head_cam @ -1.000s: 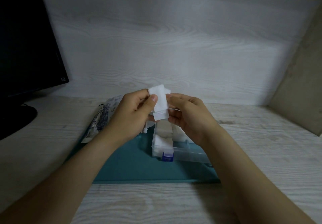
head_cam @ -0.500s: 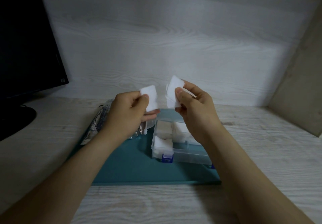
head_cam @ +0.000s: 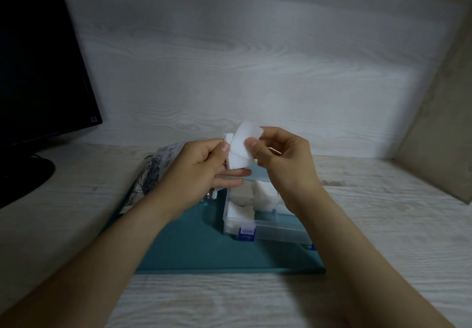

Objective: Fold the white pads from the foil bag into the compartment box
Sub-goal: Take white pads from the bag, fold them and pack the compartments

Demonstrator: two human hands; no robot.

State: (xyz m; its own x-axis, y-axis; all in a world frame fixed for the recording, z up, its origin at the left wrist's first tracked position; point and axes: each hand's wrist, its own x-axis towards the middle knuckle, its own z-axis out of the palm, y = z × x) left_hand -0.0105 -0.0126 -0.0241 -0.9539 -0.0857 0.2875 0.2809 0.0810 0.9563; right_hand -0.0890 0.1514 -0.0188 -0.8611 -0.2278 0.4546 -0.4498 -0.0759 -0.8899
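Observation:
Both my hands are raised above the clear compartment box, each holding white pads. My left hand pinches a pad between thumb and fingers. My right hand pinches another white pad, which overlaps the left one. The box stands open on a teal mat, and several of its compartments hold folded white pads. The foil bag, printed with a blue pattern, lies left of the box, partly hidden behind my left hand.
A black monitor on its stand occupies the far left of the pale wooden desk. A white wood-grain wall rises close behind, and a beige side panel closes off the right. Blue latches sit on the box's front.
Half a second ago my hands held their pads apart; they have moved together so the pads now overlap above the box.

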